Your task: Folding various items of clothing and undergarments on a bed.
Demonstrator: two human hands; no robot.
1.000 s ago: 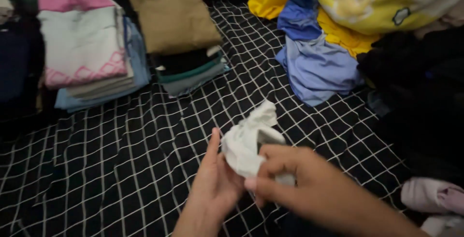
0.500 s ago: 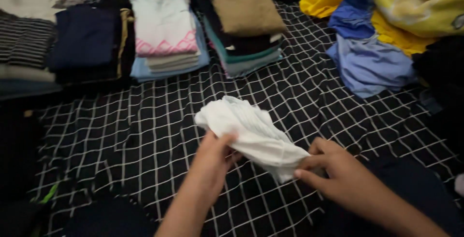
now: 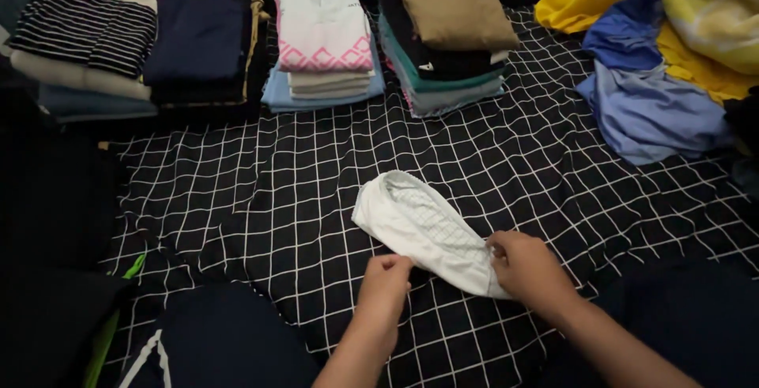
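white garment [image 3: 419, 230] lies flattened, faintly checked; left hand [image 3: 386, 279] and right hand [image 3: 525, 265] pinch its near edge.

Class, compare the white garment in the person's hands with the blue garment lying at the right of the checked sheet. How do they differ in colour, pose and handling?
The white garment is white and stretched fairly flat; the blue garment is blue and lies crumpled in a heap. The left hand and right hand pinch the white garment's near edge, while no hand touches the blue garment. The white one looks smaller. Both rest unfolded on the checked sheet.
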